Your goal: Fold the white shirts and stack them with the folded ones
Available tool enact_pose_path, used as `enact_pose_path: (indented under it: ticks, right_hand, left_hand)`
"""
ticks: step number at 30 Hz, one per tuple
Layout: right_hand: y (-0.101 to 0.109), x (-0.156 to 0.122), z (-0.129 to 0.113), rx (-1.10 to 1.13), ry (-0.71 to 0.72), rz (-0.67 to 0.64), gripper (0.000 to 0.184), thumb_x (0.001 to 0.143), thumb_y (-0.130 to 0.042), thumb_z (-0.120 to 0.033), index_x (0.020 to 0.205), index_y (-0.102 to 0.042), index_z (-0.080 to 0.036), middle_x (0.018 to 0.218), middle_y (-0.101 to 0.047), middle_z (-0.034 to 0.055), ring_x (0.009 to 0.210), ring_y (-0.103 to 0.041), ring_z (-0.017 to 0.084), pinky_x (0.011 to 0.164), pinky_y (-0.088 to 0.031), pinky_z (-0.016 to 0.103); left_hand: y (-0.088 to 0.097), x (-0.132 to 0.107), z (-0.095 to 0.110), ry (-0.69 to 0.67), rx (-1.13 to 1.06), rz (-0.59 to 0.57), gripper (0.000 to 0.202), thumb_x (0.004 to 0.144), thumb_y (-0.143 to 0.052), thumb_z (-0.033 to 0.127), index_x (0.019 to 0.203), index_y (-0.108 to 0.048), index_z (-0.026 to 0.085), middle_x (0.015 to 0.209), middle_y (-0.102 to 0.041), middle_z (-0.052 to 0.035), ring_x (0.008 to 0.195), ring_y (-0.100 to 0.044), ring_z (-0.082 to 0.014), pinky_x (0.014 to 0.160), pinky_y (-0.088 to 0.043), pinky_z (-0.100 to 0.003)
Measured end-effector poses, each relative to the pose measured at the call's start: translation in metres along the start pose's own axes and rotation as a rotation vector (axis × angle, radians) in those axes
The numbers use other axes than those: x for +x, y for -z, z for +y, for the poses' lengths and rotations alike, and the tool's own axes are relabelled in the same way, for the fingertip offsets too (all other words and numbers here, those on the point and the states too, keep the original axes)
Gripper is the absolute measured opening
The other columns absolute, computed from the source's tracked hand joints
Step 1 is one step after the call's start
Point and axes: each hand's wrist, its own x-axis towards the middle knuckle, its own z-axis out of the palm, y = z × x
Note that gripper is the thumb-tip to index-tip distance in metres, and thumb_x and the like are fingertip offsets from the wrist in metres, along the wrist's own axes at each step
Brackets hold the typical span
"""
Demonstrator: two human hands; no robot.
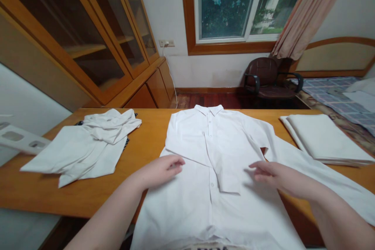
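A white button-up shirt (193, 187) lies front up on the wooden table, its collar toward the far edge. One sleeve is folded across the chest, its cuff near the middle of the front. The other sleeve (310, 170) stretches out to the right. My left hand (164, 170) is over the left side of the shirt, fingers loosely curled with a gap at the thumb, holding nothing. Above the right side hovers my right hand (271, 175), fingers apart and nothing in them, casting a shadow on the cloth. The hem drapes toward me at the bottom of the view.
Crumpled white cloth (90, 144) lies on the left of the table (152, 125). A stack of folded white cloth (325, 136) sits at the far right. Beyond are a glass-door cabinet (117, 27), an office chair (265, 78) and a bed (336, 90).
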Motion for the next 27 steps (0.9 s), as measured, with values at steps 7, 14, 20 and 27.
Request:
enact_pose_path:
  ticks: [7, 14, 20, 27]
  right_hand:
    - [-0.031, 0.107, -0.013, -0.295, 0.24, 0.342, 0.053, 0.089, -0.044, -0.041, 0.134, -0.048, -0.013, 0.144, -0.04, 0.016, 0.134, -0.033, 0.027, 0.109, -0.026, 0.045]
    - [-0.03, 0.135, -0.022, -0.515, 0.201, 0.38, 0.047, 0.09, -0.044, -0.04, 0.127, -0.052, -0.014, 0.14, -0.044, 0.0161, 0.131, -0.038, 0.028, 0.106, -0.026, 0.045]
    - [-0.035, 0.144, -0.051, -0.429, 0.053, 0.413, 0.042, 0.093, -0.035, -0.046, 0.101, -0.062, -0.015, 0.114, -0.062, 0.0168, 0.109, -0.056, 0.028, 0.092, -0.038, 0.043]
    - [-0.061, 0.151, -0.03, -0.246, 0.163, 0.525, 0.048, 0.09, -0.043, -0.042, 0.129, -0.047, -0.014, 0.141, -0.044, 0.017, 0.135, -0.031, 0.029, 0.109, -0.015, 0.055]
  left_hand:
    - [-0.01, 0.105, -0.026, 0.113, 0.405, 0.412, 0.061, 0.086, -0.047, 0.039, 0.141, -0.037, 0.015, 0.152, -0.023, -0.0149, 0.141, -0.014, -0.0306, 0.113, -0.012, -0.047]
    - [-0.027, 0.133, -0.045, 0.091, 0.587, 0.381, 0.061, 0.089, -0.039, 0.049, 0.144, -0.032, 0.023, 0.153, -0.023, -0.0109, 0.14, -0.018, -0.032, 0.11, -0.014, -0.052]
    - [-0.01, 0.143, -0.035, 0.099, 0.564, 0.396, 0.052, 0.086, -0.047, 0.043, 0.134, -0.048, 0.023, 0.139, -0.046, -0.0116, 0.125, -0.043, -0.0314, 0.102, -0.034, -0.045]
    - [-0.025, 0.151, -0.046, 0.041, 0.538, 0.516, 0.047, 0.09, -0.041, 0.034, 0.134, -0.047, 0.019, 0.143, -0.042, -0.0116, 0.132, -0.035, -0.0275, 0.11, -0.024, -0.045]
